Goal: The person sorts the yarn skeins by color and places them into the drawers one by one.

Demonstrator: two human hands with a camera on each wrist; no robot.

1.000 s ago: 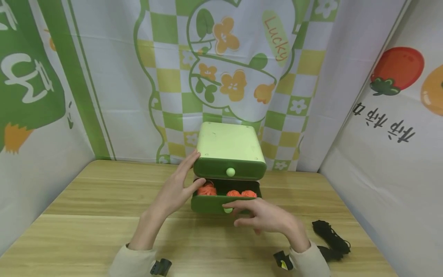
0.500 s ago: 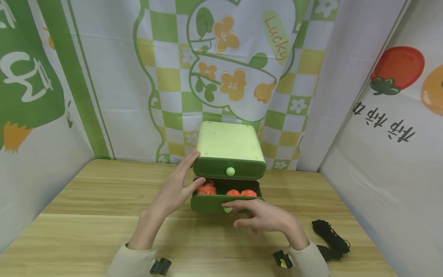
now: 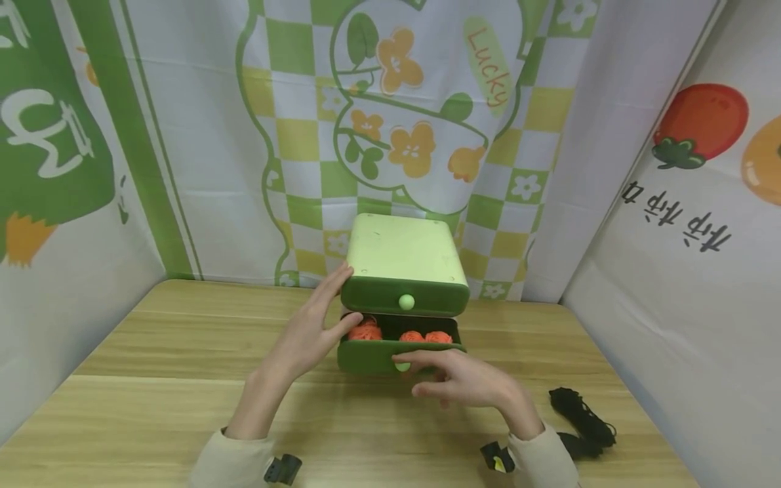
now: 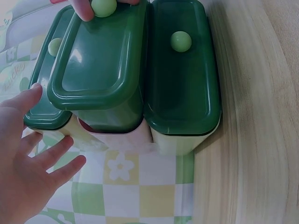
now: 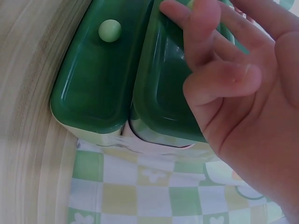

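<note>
Drawer (image 3: pixel 366 359) sits part-way out of the cabinet (image 3: pixel 404 247) near the counter's (image 3: pixel 152 400) back edge, long front running left to right; the right grip (image 3: pixel 466 381) is nearer its knob (image 3: pixel 403 367), fingers loosely spread there, the left grip (image 3: pixel 305 339) splayed beside the cabinet.

A person's bare left hand (image 3: pixel 308 332) and bare right hand (image 3: pixel 466 381) emerge from a cream left sleeve (image 3: pixel 234 461) and matching right sleeve (image 3: pixel 543 462); from where I stand, a blocky black left fitting (image 3: pixel 283 469) and black right fitting (image 3: pixel 493 454), the latter marked with bright yellow, show beside the cuffs
</note>
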